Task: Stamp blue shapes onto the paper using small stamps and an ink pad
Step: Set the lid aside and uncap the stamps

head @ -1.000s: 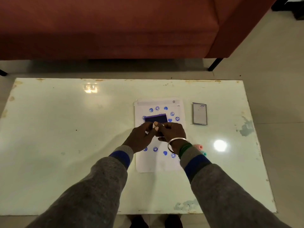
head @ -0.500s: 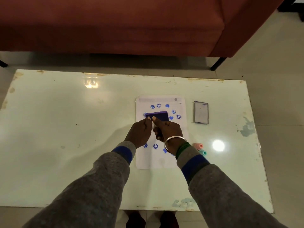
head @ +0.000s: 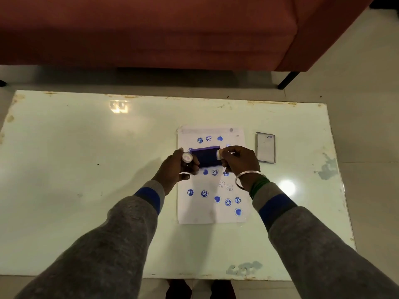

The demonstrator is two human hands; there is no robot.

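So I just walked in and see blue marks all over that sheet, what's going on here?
A person is stamping blue shapes. The left hand holds one small round stamp and the right hand holds another, on either side of the blue ink pad lying on the paper. The sheet already carries many blue smileys and hearts. The pad's lid lies apart on the table.

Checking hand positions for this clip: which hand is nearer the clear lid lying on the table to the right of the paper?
Right. The right hand holds a stamp just left of the lid; the left hand is beyond the ink pad.
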